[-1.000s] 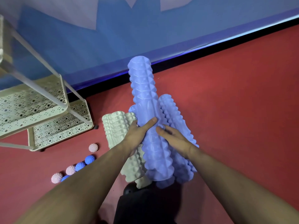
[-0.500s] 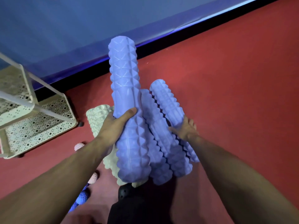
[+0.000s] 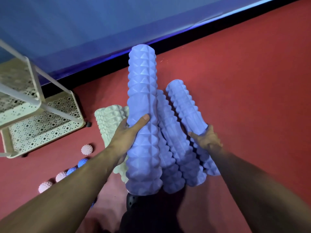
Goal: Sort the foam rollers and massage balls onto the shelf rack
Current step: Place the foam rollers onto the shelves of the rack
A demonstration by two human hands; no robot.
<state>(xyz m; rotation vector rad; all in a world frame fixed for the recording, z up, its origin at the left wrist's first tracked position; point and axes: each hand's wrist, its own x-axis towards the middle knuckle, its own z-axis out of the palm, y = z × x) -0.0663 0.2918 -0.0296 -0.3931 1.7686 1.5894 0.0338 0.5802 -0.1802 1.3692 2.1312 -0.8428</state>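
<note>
Four blue foam rollers (image 3: 143, 118), one cream foam roller (image 3: 111, 121). Five spiky massage balls show on the red floor (image 3: 252, 81): three pink (image 3: 87, 149), two blue (image 3: 82, 162). One cream shelf rack (image 3: 42, 130). Two hands.

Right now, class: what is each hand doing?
Left hand: gripping the big blue roller.
Right hand: holding a thinner blue roller.

A large purple foam roller (image 3: 143, 125) is gripped by the left hand (image 3: 125, 133), its far end pointed toward 12 o'clock. A thinner purple roller (image 3: 186, 111) at 2 o'clock is held by the right hand (image 3: 206, 140). A cream roller (image 3: 109, 120) is seen at 9 o'clock, a cream shelf rack (image 3: 42, 125) and spiky massage balls (image 3: 86, 149) farther at 9 o'clock on the red floor (image 3: 244, 89).
</note>
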